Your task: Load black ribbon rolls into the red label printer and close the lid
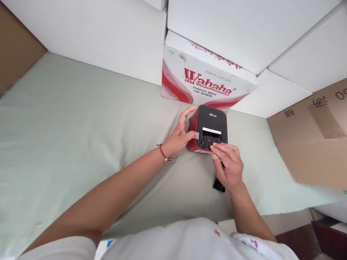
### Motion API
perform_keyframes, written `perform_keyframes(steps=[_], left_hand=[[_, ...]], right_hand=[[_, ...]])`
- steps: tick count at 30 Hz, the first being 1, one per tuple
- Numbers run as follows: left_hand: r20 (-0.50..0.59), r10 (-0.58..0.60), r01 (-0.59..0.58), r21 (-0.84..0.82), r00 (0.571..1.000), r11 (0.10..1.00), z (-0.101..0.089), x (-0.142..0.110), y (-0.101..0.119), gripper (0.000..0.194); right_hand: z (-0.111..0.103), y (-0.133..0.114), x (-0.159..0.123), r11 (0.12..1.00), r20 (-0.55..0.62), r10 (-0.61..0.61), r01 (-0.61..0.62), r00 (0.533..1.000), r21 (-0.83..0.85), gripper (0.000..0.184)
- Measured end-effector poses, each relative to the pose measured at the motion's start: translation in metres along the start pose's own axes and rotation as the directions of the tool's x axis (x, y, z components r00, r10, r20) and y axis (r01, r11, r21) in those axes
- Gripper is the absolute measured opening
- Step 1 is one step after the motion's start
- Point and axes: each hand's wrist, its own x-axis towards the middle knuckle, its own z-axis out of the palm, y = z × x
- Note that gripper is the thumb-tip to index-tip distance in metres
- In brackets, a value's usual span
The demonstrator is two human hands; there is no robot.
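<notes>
Left hand (176, 140) spread against device (213, 122); right hand (231, 167) at dark insert (208, 139), grasp indeterminable. Uneven pressure may jam the dark insert.

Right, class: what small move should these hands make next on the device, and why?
Probably a light press of the left hand's thumb on the grey tab, while the right hand gently tests the dark piece: the thumb is at the tab, and the right fingertips are at the piece in the device's opening.

The pale green cloth-covered surface (81, 119) lies open leftward. White cardboard boxes (114, 36) block the far side; brown cardboard (306, 144), the right.
</notes>
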Motion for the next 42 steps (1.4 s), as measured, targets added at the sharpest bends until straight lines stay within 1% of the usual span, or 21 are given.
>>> perform_keyframes(steps=[4, 7, 10, 12, 13, 14, 16, 18, 20, 23, 25, 26, 28, 31, 33, 36, 38, 39, 40, 41, 42], left_hand=[[-0.017, 0.012, -0.011, 0.052, 1.000, 0.999, 0.000, -0.001, -0.004, 0.077], [-0.013, -0.025, 0.025, 0.002, 1.000, 1.000, -0.001, 0.000, -0.008, 0.077], [0.013, -0.082, 0.083, -0.100, 0.997, 0.992, -0.001, 0.000, -0.010, 0.076], [0.019, -0.118, 0.120, -0.133, 0.993, 0.984, -0.001, 0.000, -0.010, 0.072], [0.018, -0.131, 0.132, -0.138, 0.991, 0.982, -0.001, 0.000, -0.010, 0.072], [0.016, -0.139, 0.140, -0.138, 0.990, 0.980, -0.001, 0.000, -0.010, 0.072], [0.009, -0.148, 0.148, -0.137, 0.989, 0.979, 0.000, 0.000, -0.009, 0.073], [0.004, -0.150, 0.150, -0.142, 0.989, 0.979, 0.000, 0.000, -0.009, 0.074], [0.003, -0.149, 0.148, -0.151, 0.989, 0.977, 0.001, 0.000, -0.008, 0.075], [0.004, -0.147, 0.146, -0.149, 0.989, 0.978, 0.002, 0.000, -0.009, 0.076], [0.008, -0.144, 0.144, -0.142, 0.990, 0.979, 0.001, 0.000, -0.009, 0.076], [0.011, -0.141, 0.141, -0.138, 0.990, 0.980, 0.001, 0.000, -0.009, 0.075], [0.015, -0.131, 0.132, -0.134, 0.991, 0.982, 0.001, 0.001, -0.008, 0.073], [0.021, -0.127, 0.128, -0.138, 0.992, 0.982, 0.002, 0.002, -0.005, 0.072], [0.014, -0.137, 0.138, -0.141, 0.990, 0.980, 0.002, 0.002, -0.003, 0.072], [0.006, -0.147, 0.146, -0.148, 0.989, 0.978, 0.003, 0.002, -0.003, 0.073], [0.013, -0.146, 0.146, -0.155, 0.989, 0.977, 0.003, 0.002, -0.004, 0.072], [0.016, -0.146, 0.147, -0.156, 0.989, 0.977, 0.003, 0.002, -0.005, 0.072], [0.016, -0.149, 0.149, -0.155, 0.989, 0.977, 0.003, 0.002, -0.006, 0.072], [0.015, -0.153, 0.153, -0.154, 0.988, 0.976, 0.003, 0.002, -0.007, 0.072], [0.013, -0.158, 0.158, -0.154, 0.987, 0.975, 0.002, 0.002, -0.008, 0.073]], right_hand=[[-0.002, 0.000, 0.005, 0.999, 0.009, 0.027, -0.027, 1.000, -0.022, 0.026], [-0.012, 0.002, 0.019, 0.998, 0.040, 0.048, -0.049, 0.998, 0.032, 0.024], [-0.024, 0.012, 0.045, 0.973, 0.118, 0.181, -0.195, 0.976, 0.126, 0.031], [-0.028, 0.025, 0.066, 0.953, 0.189, 0.260, -0.284, 0.947, 0.109, 0.035], [-0.027, 0.032, 0.077, 0.953, 0.238, 0.271, -0.294, 0.933, 0.068, 0.033], [-0.024, 0.040, 0.087, 0.959, 0.299, 0.267, -0.282, 0.916, 0.009, 0.031], [-0.013, 0.054, 0.105, 0.968, 0.421, 0.250, -0.212, 0.872, -0.136, 0.027], [0.003, 0.062, 0.119, 0.957, 0.499, 0.247, -0.128, 0.831, -0.261, 0.029], [0.018, 0.064, 0.128, 0.935, 0.538, 0.259, -0.070, 0.802, -0.346, 0.031], [0.033, 0.057, 0.137, 0.894, 0.575, 0.329, -0.050, 0.749, -0.446, 0.025], [0.035, 0.052, 0.139, 0.862, 0.579, 0.391, -0.063, 0.716, -0.504, 0.021], [0.035, 0.050, 0.140, 0.853, 0.577, 0.410, -0.072, 0.707, -0.518, 0.021], [0.032, 0.050, 0.139, 0.862, 0.574, 0.407, -0.091, 0.710, -0.499, 0.021], [0.020, 0.049, 0.131, 0.912, 0.560, 0.355, -0.144, 0.749, -0.385, 0.022], [0.004, 0.045, 0.122, 0.929, 0.521, 0.360, -0.244, 0.774, -0.280, 0.024], [-0.031, 0.037, 0.104, 0.901, 0.424, 0.415, -0.430, 0.805, -0.066, 0.027], [-0.061, 0.038, 0.088, 0.863, 0.346, 0.457, -0.503, 0.819, 0.053, 0.035], [-0.076, 0.042, 0.079, 0.843, 0.317, 0.483, -0.531, 0.816, 0.082, 0.039], [-0.090, 0.049, 0.069, 0.824, 0.304, 0.517, -0.562, 0.800, 0.078, 0.041], [-0.103, 0.058, 0.058, 0.807, 0.311, 0.550, -0.589, 0.775, 0.039, 0.043], [-0.113, 0.068, 0.047, 0.789, 0.339, 0.585, -0.614, 0.737, -0.027, 0.044]])
